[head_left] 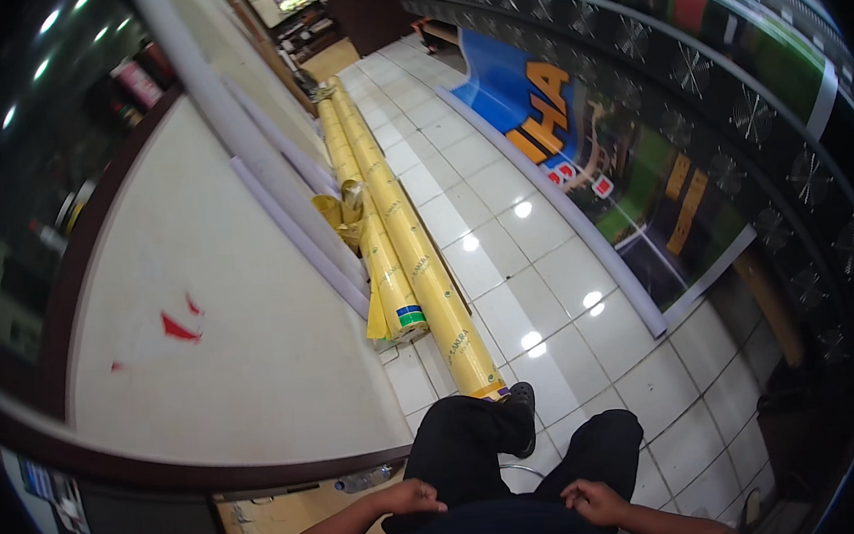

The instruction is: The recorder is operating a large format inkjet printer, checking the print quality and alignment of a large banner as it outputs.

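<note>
2 long cylindrical rolls in yellow wrapping (406,233) lie at centre frame, well above the loosely curled left hand (415,496) and right hand (594,501) beside black fabric trousers (466,447) at lower centre, forearms angled inward, whether either grips anything being impossible to tell.

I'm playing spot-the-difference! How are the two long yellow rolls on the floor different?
The left roll has loose, crumpled wrapping at its side, while the right roll looks smoothly wrapped. The left roll shows blue and green bands near its closer end; the right roll has an orange band there. The right roll reaches closer to the black shoe than the left roll. Both are long and lie side by side.
</note>
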